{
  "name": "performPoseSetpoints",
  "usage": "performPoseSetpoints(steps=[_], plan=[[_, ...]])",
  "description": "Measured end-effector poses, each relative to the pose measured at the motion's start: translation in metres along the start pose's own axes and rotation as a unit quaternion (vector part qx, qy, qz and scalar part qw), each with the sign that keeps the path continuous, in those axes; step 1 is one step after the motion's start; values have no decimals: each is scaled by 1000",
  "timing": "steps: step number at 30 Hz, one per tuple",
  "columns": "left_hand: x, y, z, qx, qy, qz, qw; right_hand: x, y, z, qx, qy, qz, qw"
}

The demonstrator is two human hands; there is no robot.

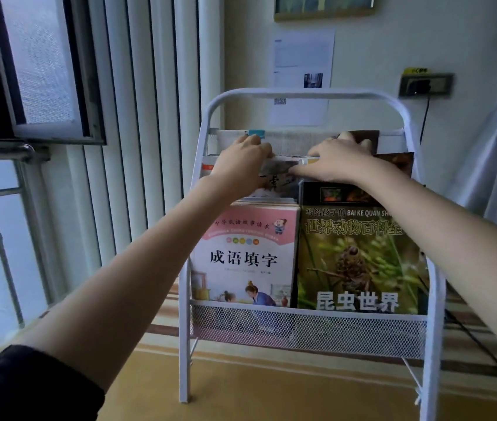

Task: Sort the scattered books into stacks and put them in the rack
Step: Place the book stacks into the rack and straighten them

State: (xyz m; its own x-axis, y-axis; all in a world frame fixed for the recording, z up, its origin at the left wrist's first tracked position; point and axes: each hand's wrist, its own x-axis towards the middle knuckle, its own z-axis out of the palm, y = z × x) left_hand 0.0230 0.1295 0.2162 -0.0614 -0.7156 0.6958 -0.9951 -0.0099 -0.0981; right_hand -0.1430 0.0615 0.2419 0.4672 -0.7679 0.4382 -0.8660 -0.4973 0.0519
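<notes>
Two hands were at the middle tier of the rack, at centre frame. The left hand gripped the left end of a book stack, fingers curled over its top edge; the right hand lay on the right end, fingers spread and bent over the top, thumb along the front. Holding both ends would keep the stack square while it was seated behind the front row; this is a judgement. The stack stood upright in the tier, spines or edges upward, pale with a dark-printed cover facing out; how many books it held could not be told.

Lower centre, the front pocket behind the mesh held a pink book on the left and an insect book on the right, touching, both upright with more volumes behind. Brown covers showed behind the right hand. Sorting appeared nearly finished.
</notes>
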Motion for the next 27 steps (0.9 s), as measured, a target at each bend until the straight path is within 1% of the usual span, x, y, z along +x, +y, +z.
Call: performPoseSetpoints(steps=[3,8,12,14,15,19,21,22,23,24,26,27], plan=[[-3,-1,0,16,-21,6,1000,0,-2,3,20,36,-14,999],[-4,0,2,32,-37,3,999,3,-6,12,62,72,-2,995],[-6,2,3,36,-43,1,998,4,-5,12,8,129,-21,991],[-6,3,1,43,-48,4,998,5,-4,12,10,123,-45,991],[-5,4,0,45,-52,7,998,5,-3,12,30,117,-56,991],[-6,-1,-3,45,-88,21,995,8,6,12,170,70,-63,981],[-6,-5,-6,14,-120,21,992,6,9,11,220,36,-69,972],[-7,-9,-9,-12,-134,13,991,5,10,11,226,32,-79,971],[-7,-13,-12,-29,-130,4,991,4,9,12,212,39,-93,972],[-8,-19,-13,-25,-104,-6,994,4,8,13,190,51,-105,975],[-14,-32,-11,54,-12,-30,998,4,6,13,155,78,-114,978],[-17,-35,-9,95,20,-39,995,4,3,12,145,88,-115,979]])
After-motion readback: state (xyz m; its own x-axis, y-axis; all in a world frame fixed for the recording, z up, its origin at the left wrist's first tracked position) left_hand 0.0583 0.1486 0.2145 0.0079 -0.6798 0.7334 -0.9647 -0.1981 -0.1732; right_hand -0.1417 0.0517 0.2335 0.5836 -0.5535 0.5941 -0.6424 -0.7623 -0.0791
